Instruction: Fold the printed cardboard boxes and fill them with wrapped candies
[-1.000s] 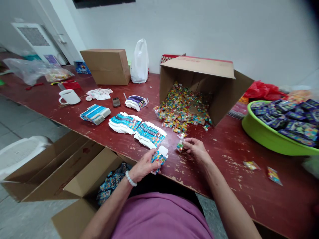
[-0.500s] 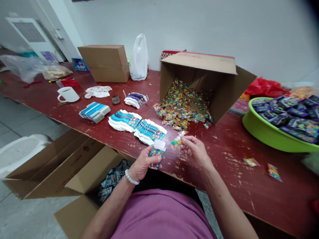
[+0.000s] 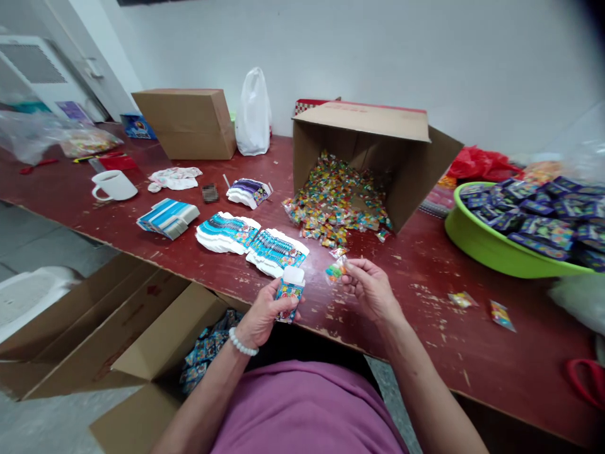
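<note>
In front of the tipped carton (image 3: 363,120), a small box (image 3: 289,292), flap open, is clasped by the fingers of the left hand (image 3: 262,315). A candy packet (image 3: 334,271) is pinched in the right hand (image 3: 371,290) beside it, not yet inserted. Flat blanks (image 3: 274,252) left of the carton lie unfolded.

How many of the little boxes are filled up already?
Looks partway. Done: the green tub is heaped with closed boxes. In hand: the left hand holds an open little box, the right hand pinches a candy packet beside it. Left: a big candy pile spills from the tipped carton, and stacks of flat boxes lie unfolded.
</note>
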`<state>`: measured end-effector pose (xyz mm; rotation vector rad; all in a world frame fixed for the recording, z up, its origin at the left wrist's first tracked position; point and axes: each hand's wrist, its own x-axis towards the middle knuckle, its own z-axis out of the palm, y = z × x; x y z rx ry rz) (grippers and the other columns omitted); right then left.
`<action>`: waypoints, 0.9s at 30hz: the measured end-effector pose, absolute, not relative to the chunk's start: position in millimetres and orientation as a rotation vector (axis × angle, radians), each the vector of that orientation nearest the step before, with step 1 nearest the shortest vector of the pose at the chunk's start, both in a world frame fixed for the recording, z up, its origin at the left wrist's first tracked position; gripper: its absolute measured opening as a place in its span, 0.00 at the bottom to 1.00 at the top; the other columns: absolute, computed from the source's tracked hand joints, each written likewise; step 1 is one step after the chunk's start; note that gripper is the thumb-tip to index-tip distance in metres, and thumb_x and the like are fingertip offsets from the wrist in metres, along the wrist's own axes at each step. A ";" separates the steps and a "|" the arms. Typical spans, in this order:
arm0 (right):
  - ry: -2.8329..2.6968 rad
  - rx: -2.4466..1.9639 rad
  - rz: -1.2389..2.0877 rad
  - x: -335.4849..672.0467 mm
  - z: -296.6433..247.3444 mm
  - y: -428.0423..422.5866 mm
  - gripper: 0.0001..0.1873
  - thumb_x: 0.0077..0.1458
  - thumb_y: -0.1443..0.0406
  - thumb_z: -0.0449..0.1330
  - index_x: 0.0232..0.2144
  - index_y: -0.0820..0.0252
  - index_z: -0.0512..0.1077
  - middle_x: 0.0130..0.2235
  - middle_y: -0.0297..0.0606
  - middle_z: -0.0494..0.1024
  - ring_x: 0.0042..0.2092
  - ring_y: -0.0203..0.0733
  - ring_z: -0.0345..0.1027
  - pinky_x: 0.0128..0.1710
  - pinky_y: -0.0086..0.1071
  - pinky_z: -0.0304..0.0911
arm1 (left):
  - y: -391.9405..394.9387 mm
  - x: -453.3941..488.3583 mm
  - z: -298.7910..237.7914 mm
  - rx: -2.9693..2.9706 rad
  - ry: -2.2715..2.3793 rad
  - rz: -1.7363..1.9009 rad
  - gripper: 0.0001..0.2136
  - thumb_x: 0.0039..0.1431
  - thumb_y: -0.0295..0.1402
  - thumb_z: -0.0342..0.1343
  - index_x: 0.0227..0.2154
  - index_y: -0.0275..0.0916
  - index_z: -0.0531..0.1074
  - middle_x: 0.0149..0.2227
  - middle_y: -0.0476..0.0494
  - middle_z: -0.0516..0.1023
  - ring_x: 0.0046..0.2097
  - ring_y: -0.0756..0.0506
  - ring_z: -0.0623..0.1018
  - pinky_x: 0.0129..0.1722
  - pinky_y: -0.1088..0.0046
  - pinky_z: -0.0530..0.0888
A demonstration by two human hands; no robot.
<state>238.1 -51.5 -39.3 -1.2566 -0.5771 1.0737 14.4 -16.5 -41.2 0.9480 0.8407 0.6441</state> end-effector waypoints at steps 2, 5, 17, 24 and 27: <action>-0.603 -1.334 0.998 247.8 -44.2 -55.2 0.21 0.39 0.51 0.71 0.31 0.59 0.73 0.24 0.34 0.76 0.25 0.36 0.70 0.24 0.29 0.67 | -16.2 15.5 -41.1 0.945 0.848 0.643 0.22 0.45 0.34 0.67 0.44 0.37 0.69 0.33 0.46 0.79 0.25 0.50 0.77 0.26 0.76 0.72; -0.627 -1.497 0.842 279.6 -52.4 -68.7 0.23 0.40 0.50 0.69 0.33 0.59 0.75 0.25 0.36 0.77 0.25 0.38 0.69 0.25 0.31 0.65 | -15.2 16.8 -42.0 0.941 0.848 0.629 0.22 0.45 0.34 0.68 0.43 0.37 0.69 0.33 0.47 0.78 0.25 0.51 0.76 0.27 0.76 0.72; -1.171 -2.219 -0.119 376.5 -77.6 -102.5 0.16 0.53 0.59 0.55 0.38 0.62 0.77 0.39 0.52 0.77 0.42 0.57 0.69 0.45 0.50 0.60 | -10.1 18.8 -47.1 0.950 0.887 0.593 0.20 0.47 0.36 0.67 0.41 0.36 0.69 0.31 0.47 0.78 0.25 0.51 0.76 0.27 0.76 0.70; -1.574 -1.986 0.112 279.6 -94.3 9.4 0.16 0.53 0.59 0.62 0.43 0.58 0.75 0.48 0.46 0.76 0.49 0.52 0.64 0.49 0.40 0.60 | -10.5 10.7 -41.9 0.951 0.927 0.638 0.19 0.47 0.36 0.67 0.41 0.36 0.69 0.33 0.47 0.78 0.25 0.51 0.76 0.26 0.76 0.70; -1.546 -1.984 0.166 271.0 -95.2 26.4 0.12 0.53 0.62 0.62 0.40 0.61 0.75 0.47 0.52 0.75 0.50 0.55 0.63 0.50 0.43 0.58 | -9.9 8.3 -41.8 0.944 0.934 0.653 0.19 0.47 0.35 0.67 0.42 0.37 0.69 0.33 0.47 0.78 0.25 0.52 0.76 0.26 0.76 0.70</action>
